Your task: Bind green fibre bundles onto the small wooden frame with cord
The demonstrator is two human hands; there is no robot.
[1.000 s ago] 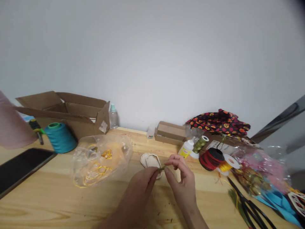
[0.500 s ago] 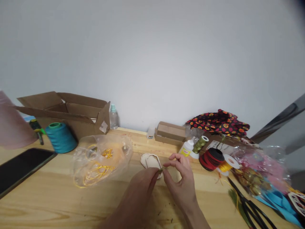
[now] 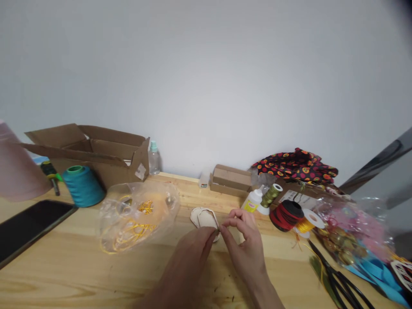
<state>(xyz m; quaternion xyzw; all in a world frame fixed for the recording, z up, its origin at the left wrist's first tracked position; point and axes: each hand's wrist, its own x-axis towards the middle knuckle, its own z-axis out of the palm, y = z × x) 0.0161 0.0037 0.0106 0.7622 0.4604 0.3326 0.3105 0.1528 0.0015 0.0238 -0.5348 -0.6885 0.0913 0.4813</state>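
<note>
Over the middle of the table [image 3: 135,274], my left hand [image 3: 192,253] pinches a tiny dark olive bit [image 3: 218,231] that looks like cord. My right hand [image 3: 246,246] meets it there, thumb and forefinger closed on the same bit and the other fingers curled above. Its exact form is mostly hidden by the fingertips. Just behind them lie cream-coloured flat pieces [image 3: 206,218] with rounded, scalloped edges, overlapping each other and partly covered by my left hand. A white glue bottle [image 3: 252,200] stands beyond my right hand, beside an olive thread spool [image 3: 271,195].
Black scissors [image 3: 336,274], a red-black cord spool [image 3: 286,215] and a yellow spool [image 3: 307,222] sit to the right. Leftward are a clear bag [image 3: 138,216] with yellow cord, a teal thread cone [image 3: 83,186], a phone [image 3: 32,229] and an open cardboard box [image 3: 96,165].
The fingertips of both hands have drawn closer together, so less of the olive bit shows between them. The objects on the table stay in place.
</note>
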